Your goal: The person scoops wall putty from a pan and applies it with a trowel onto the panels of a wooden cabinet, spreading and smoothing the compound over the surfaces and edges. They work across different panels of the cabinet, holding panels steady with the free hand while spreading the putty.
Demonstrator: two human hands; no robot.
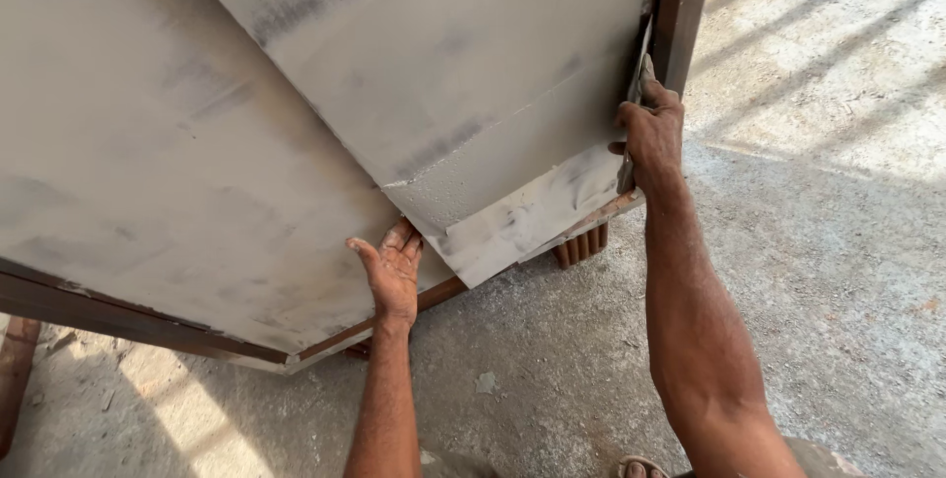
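A large grey-white coated panel (197, 123) in a dark brown wooden frame (128, 320) fills most of the view, with a raised moulded section (443, 74) running across it. My left hand (392, 266) lies flat against the panel's lower part, fingers apart, beside the corner of the raised section. My right hand (652, 133) is closed around a thin flat blade-like tool (639, 84), pressed along the panel's right edge next to the brown frame post (682, 5). White dust covers the panel surface.
Rough grey concrete floor (808, 271) spreads below and to the right, sunlit at the upper right. A ribbed brown turned leg (581, 244) shows under the panel. Another brown wooden piece (15, 370) stands at the far left. My sandalled foot (642, 466) is at the bottom.
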